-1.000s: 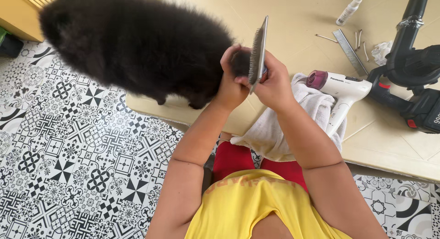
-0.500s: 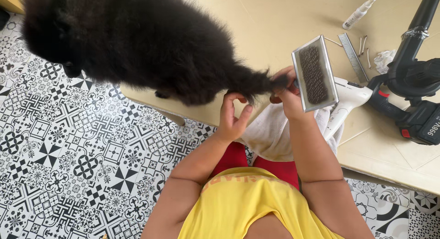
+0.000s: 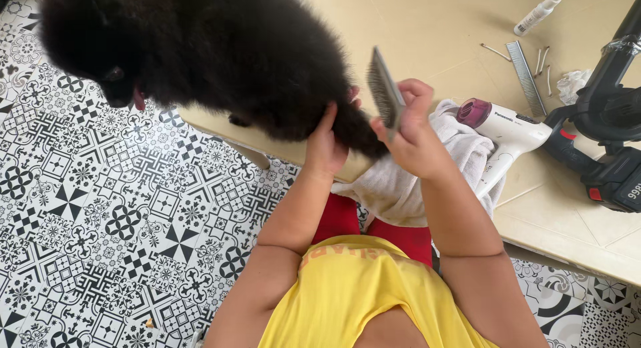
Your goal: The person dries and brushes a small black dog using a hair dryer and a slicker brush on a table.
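Note:
A fluffy black dog point(image 3: 214, 54) stands at the edge of a cream tiled platform point(image 3: 434, 28), head toward the left over the floor. My left hand point(image 3: 326, 144) grips the base of its tail at the rump. My right hand point(image 3: 412, 131) holds a slicker brush point(image 3: 385, 94) with metal bristles, edge-on, pressed against the tail fur right beside my left hand.
A white towel point(image 3: 400, 188) hangs over the platform edge with a white and magenta hair dryer point(image 3: 507, 131) on it. A metal comb point(image 3: 526, 78), a small spray bottle point(image 3: 541, 11) and a black blower point(image 3: 611, 121) lie at the right. Patterned black-and-white floor tiles point(image 3: 100, 221) lie below.
The brush, lifted away face-up half a second ago, has come back down onto the tail. My left hand has closed on the tail base again. The dog has turned its head down.

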